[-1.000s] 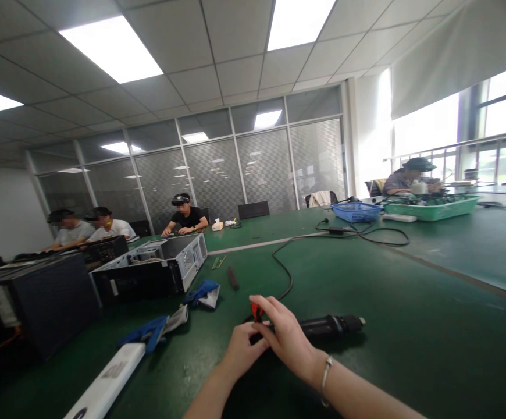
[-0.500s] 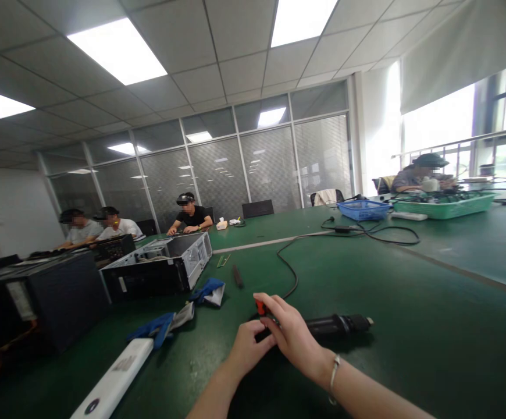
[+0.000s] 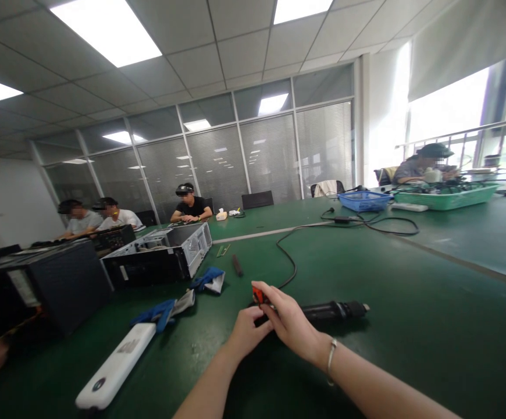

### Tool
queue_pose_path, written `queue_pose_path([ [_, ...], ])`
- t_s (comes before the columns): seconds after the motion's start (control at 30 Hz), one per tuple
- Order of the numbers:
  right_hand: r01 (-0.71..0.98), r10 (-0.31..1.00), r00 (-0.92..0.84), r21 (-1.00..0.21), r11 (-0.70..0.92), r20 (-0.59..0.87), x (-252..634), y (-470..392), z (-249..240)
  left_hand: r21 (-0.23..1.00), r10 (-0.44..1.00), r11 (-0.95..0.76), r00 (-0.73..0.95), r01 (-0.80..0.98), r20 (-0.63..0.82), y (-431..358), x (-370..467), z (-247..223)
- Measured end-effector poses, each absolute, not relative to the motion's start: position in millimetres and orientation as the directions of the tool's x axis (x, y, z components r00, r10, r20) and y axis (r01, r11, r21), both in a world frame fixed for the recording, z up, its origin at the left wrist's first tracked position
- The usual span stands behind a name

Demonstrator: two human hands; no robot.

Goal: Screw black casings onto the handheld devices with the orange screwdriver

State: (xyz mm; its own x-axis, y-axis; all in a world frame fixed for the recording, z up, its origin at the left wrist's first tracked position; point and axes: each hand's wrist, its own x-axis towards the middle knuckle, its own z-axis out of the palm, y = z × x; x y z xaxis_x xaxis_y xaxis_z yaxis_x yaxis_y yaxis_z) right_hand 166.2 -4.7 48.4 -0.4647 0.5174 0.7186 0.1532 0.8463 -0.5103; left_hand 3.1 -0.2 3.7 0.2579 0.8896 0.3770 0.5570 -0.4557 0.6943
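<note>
A black cylindrical tool [image 3: 323,312] lies on the green table [image 3: 388,361], its tip pointing right and its cable running off behind my hands. My left hand [image 3: 248,331] is closed around the tool's left end, fingers wrapped on the black part. Just above it my right hand [image 3: 284,311] pinches a small red-orange piece [image 3: 259,295] between thumb and fingers. The two hands touch near the fingertips. What lies under the fingers is hidden.
Left of my hands lie blue-grey gloves [image 3: 164,311], a white bar-shaped device [image 3: 117,364] and an open computer case [image 3: 148,266]. Behind are a dark strip [image 3: 237,265], a black cable [image 3: 285,247], blue basket [image 3: 364,201] and green tray [image 3: 447,199]. Several people sit around.
The view has tilted slightly downward, so the table's things appear higher. My hands keep the same grip, and more of the red-orange piece shows.
</note>
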Motion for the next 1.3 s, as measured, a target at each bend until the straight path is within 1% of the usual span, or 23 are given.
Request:
queue_pose_path([
  [0.1, 0.214, 0.539, -0.424, -0.498, 0.84, 0.728, 167, -5, 50, 0.714, 0.892, -0.453, 0.262, 0.534, 0.369, -1, 4, 5],
  [0.17, 0.246, 0.544, -0.413, -0.486, 0.839, 0.73, 167, -4, 51, 0.699, 0.896, -0.443, 0.261, 0.561, 0.358, -2, 4, 6],
  [0.27, 0.203, 0.516, -0.444, -0.478, 0.854, 0.733, 168, -4, 53, 0.67, 0.908, -0.415, 0.241, 0.615, 0.341, -3, 5, 8],
  [0.33, 0.168, 0.502, -0.457, -0.483, 0.859, 0.734, 168, -4, 53, 0.671, 0.909, -0.415, 0.242, 0.614, 0.341, -3, 5, 9],
  [0.43, 0.196, 0.518, -0.443, -0.485, 0.852, 0.732, 168, -4, 52, 0.694, 0.9, -0.436, 0.266, 0.573, 0.345, -4, 5, 10],
  [0.53, 0.236, 0.529, -0.407, -0.473, 0.849, 0.745, 168, -3, 50, 0.696, 0.907, -0.42, 0.264, 0.582, 0.327, -5, 5, 10],
  [0.7, 0.208, 0.462, -0.385, -0.412, 0.887, 0.799, 170, 0, 48, 0.681, 0.918, -0.397, 0.259, 0.615, 0.302, -5, 5, 9],
  [0.83, 0.178, 0.435, -0.391, -0.397, 0.9, 0.811, 172, -3, 53, 0.675, 0.914, -0.405, 0.28, 0.616, 0.293, -6, 6, 11],
  [0.9, 0.161, 0.422, -0.35, -0.39, 0.907, 0.836, 174, -4, 59, 0.666, 0.905, -0.425, 0.307, 0.613, 0.294, -7, 6, 13],
  [1.0, 0.208, 0.45, -0.228, -0.409, 0.889, 0.863, 179, -1, 66, 0.647, 0.899, -0.436, 0.325, 0.625, 0.293, -8, 5, 15],
  [1.1, 0.29, 0.517, -0.125, -0.467, 0.835, 0.847, 187, 9, 69, 0.662, 0.902, -0.43, 0.312, 0.613, 0.298, -10, 4, 16],
  [1.2, 0.343, 0.57, -0.078, -0.515, 0.786, 0.818, 194, 20, 69, 0.676, 0.906, -0.422, 0.306, 0.604, 0.292, -10, 4, 16],
  [1.3, 0.359, 0.589, -0.071, -0.53, 0.768, 0.805, 198, 25, 69, 0.672, 0.908, -0.418, 0.305, 0.611, 0.288, -10, 4, 17],
])
